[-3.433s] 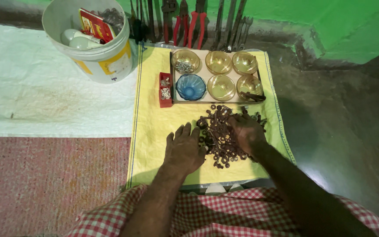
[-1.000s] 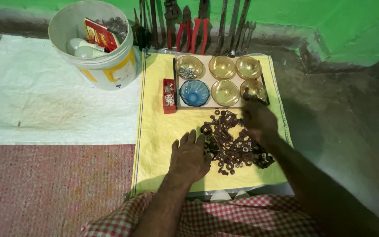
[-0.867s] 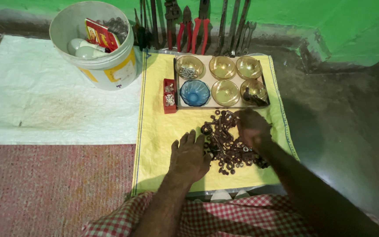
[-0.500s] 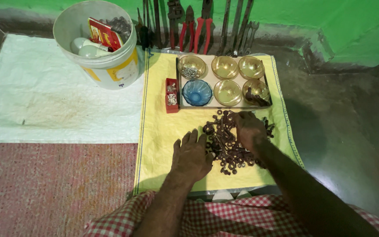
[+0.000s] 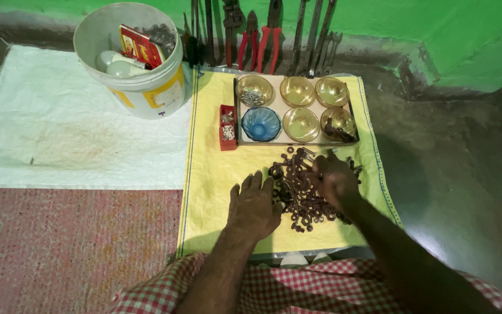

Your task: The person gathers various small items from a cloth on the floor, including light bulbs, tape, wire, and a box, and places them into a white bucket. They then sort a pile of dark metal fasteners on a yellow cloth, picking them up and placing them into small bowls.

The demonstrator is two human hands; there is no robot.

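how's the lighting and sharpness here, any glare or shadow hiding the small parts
Head view: even light, mostly sharp; glare glints on the amber bowls; the right hand shades part of the rusty nut pile; the left hand is clear; straight edges bow slightly toward the corners.

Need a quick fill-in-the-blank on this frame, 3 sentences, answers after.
1. Both hands, left hand and right hand, rest on a pile of rusty ____.
2. Among the small bowls in the tray, exactly one is ____ in colour.
3. The white bucket stands to the ____ of the tray.

Answers: nuts and bolts; blue; left
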